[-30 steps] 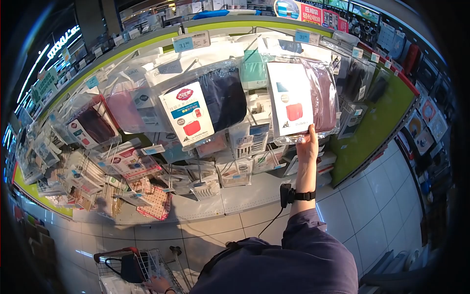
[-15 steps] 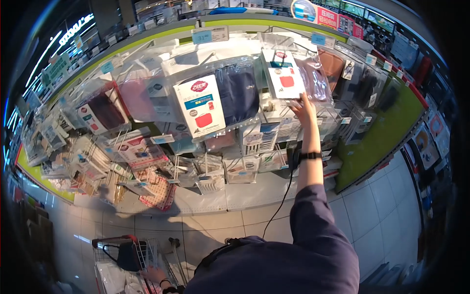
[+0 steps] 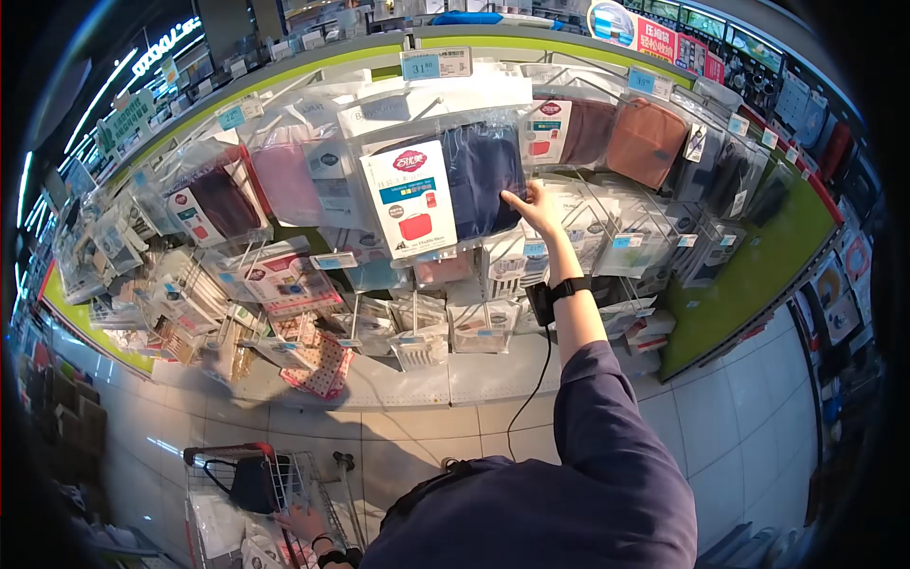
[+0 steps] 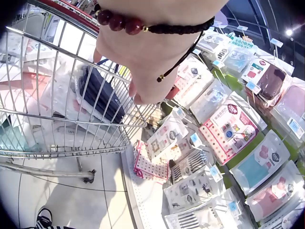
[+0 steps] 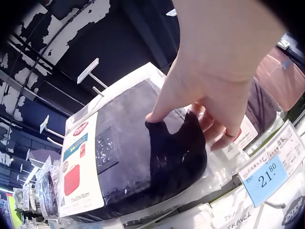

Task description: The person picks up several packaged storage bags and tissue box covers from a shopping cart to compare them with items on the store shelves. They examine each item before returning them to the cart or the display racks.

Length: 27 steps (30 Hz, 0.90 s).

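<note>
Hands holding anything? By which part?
Right hand: thumb on the front of the navy packaged bag, near its right edge; actual grip can't be told. Left hand: at the cart, grip unclear.

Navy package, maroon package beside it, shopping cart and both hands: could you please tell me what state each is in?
Navy package, hanging in clear plastic
Maroon package, hanging, untouched
Shopping cart, plastic-wrapped goods inside
Right hand, thumb on the navy package's front, fingers curled at its edge
Left hand, at the shopping cart, grip unclear
</note>
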Tool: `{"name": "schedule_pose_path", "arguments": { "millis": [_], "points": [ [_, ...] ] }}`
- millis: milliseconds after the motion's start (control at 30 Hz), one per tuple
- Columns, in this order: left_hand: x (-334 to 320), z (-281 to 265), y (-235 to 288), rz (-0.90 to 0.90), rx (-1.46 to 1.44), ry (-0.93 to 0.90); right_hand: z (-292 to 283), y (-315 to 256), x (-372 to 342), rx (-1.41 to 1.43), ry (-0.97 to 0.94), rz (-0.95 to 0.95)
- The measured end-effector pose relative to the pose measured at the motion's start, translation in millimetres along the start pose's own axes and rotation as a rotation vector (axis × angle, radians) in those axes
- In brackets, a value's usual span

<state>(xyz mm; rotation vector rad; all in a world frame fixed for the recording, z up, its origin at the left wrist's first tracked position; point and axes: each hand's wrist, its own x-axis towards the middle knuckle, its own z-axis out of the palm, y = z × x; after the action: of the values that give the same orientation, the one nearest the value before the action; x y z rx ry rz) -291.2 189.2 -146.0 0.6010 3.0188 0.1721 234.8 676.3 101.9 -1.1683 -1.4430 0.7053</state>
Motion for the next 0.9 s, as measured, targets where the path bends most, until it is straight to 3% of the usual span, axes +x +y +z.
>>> {"name": "schedule_pose_path", "arguments": {
  "millis": [100,167,233,300,433,600,700,800,900],
  "points": [
    [-2.8,-5.7,3.7,0.002,0.011,-0.022,2.1,-16.6,-20.5,0.041,-0.014,-0.078],
    [-3.6,-4.5,3.2,0.004,0.04,-0.028,3.4,-28.6,-33.4,-0.113,0.011,-0.053],
    [-0.5,2.3,0.5,-0.004,0.051,-0.015,10.1,-14.9,-34.6,0.257,0.102,-0.222],
    [-1.8,3.9,2.2,-0.009,0.062,-0.002,6.5,-15.4,-40.5,0.199,0.105,-0.17],
    [1.5,3.2,4.1,0.012,0.073,0.022,-8.7,-60.7,-72.5,0.382,0.145,-0.238],
    [-3.4,-3.1,13.0,-0.038,0.045,0.002,-62.8,-73.0,-106.6,0.404,0.184,-0.23],
    [2.0,7.2,6.6,-0.062,0.099,0.012,-103.4,-44.6,-117.4,0.357,0.323,-0.209],
    [3.7,11.2,7.5,-0.071,0.096,0.043,-137.2,-14.5,-115.5,0.481,0.539,-0.212],
    [-6.5,-13.2,22.6,-0.103,0.06,-0.048,-160.6,-6.3,-110.9,0.493,0.698,-0.231]
  ]
}}
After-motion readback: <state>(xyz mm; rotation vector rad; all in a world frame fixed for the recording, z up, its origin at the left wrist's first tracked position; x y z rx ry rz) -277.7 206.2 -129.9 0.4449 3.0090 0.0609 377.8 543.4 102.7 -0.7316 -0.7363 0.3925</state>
